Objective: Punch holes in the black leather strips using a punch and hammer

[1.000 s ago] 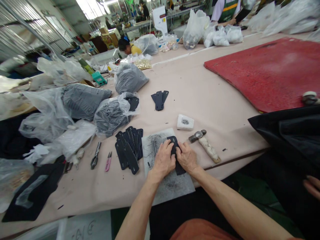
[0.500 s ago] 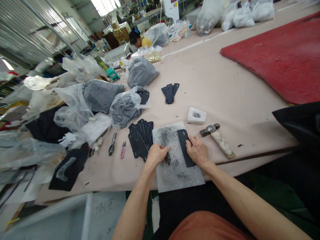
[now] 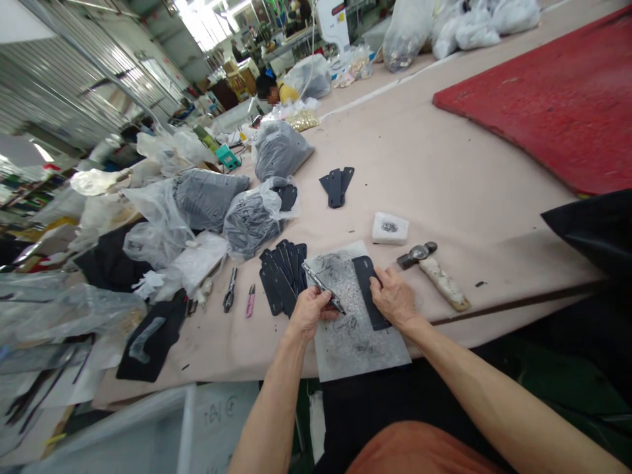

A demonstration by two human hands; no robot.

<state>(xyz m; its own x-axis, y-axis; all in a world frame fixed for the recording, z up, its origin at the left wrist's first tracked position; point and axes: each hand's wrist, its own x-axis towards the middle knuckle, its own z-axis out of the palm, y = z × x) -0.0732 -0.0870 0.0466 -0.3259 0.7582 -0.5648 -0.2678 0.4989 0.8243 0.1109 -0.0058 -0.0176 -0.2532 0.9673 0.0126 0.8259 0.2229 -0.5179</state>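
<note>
My left hand (image 3: pixel 311 312) is closed around a marker pen (image 3: pixel 323 288) with a blotchy black-and-silver barrel, its dark end pointing down to the right. The pen is over a white sheet (image 3: pixel 336 355) covered in black smudges and scribbles. On the sheet's right side lies a flat dark strip (image 3: pixel 366 286) with rounded corners and a small slot near its top. My right hand (image 3: pixel 394 296) grips that strip by its right edge. A fanned pile of similar dark strips (image 3: pixel 281 276) lies just left of the sheet.
A hammer (image 3: pixel 437 273) and a white block with a black smudge (image 3: pixel 390 228) lie to the right. Left are pink snips (image 3: pixel 251 301), a dark hand tool (image 3: pixel 230 289) and stuffed plastic bags (image 3: pixel 254 220). Further back are several dark strips (image 3: pixel 336 187), a red board (image 3: pixel 543 99) and another person (image 3: pixel 276 89).
My left hand has lifted the marker pen and turned it from nearly upright on the sheet to a slant. My right hand keeps its grip on the strip. The view has shifted slightly.
</note>
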